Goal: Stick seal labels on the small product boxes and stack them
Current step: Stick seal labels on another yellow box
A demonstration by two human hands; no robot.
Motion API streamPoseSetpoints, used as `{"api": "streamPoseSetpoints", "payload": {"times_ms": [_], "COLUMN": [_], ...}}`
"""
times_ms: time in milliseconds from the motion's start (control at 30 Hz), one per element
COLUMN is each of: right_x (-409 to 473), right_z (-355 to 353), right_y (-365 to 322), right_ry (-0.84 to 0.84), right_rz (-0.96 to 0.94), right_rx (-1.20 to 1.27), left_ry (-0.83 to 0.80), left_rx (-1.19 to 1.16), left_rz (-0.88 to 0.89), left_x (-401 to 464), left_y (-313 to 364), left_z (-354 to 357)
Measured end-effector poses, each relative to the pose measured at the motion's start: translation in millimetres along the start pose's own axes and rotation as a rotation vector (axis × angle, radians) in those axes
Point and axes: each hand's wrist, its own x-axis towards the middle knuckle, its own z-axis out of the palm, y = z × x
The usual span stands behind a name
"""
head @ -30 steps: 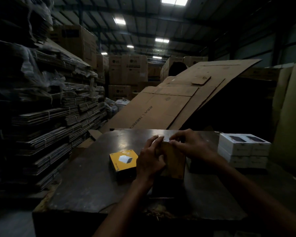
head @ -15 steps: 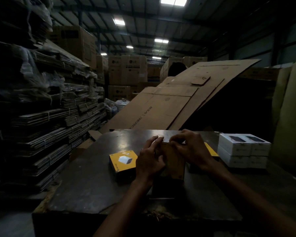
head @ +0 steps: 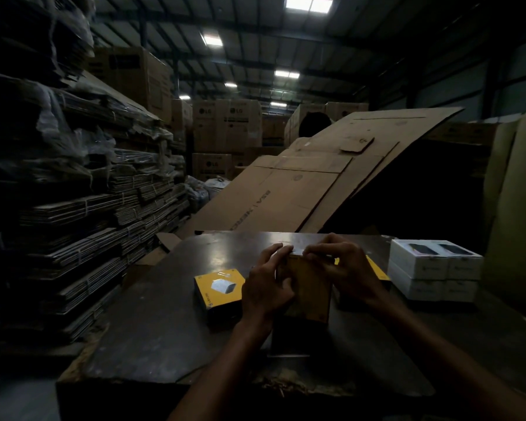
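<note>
Held box: we see a yellow box (head: 308, 291) standing upright on the bench (head: 152, 329), near the middle, its top edge pale where a label may sit; too dim for us to be sure.
Left hand: our left hand (head: 266, 288) wraps the box's left side, fingers curled up to its top edge.
Right hand: our right hand (head: 342, 268) curls over the top right corner, fingertips pinching at the top edge.
Flat box: a second yellow box (head: 218, 291) lies flat just left of the held box, close to the left hand but apart from it.
White stack: white boxes (head: 433, 270) sit two layers high, right of the held box, at the bench's right side.
Yellow edge: a yellow strip (head: 375, 267) shows behind the right hand; we cannot tell what it is.
Open room: bare bench surface lies left of the flat box and toward the worn near edge.
Beyond: a leaning cardboard sheet (head: 301, 189) rises behind the bench's far edge; stacked flat cartons (head: 88, 208) stand to its left.
</note>
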Motion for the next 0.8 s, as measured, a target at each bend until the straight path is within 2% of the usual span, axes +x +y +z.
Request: {"api": "streamPoseSetpoints", "payload": {"times_ms": [500,800], "right_x": [2.3,23.6], "right_z": [-1.5,-6.1], "right_y": [2.1,-10.6], "right_ry": [-0.051,-0.230], "right_rz": [0.052,0.223], "right_rx": [0.017,-0.073], "left_ry": [0.001,0.015], "left_rx": [-0.016,-0.026], "left_rz": [-0.001,-0.005], "left_x": [1.2,1.4], "left_y": [-1.0,-0.5], "left_z": [0.9,1.5]}}
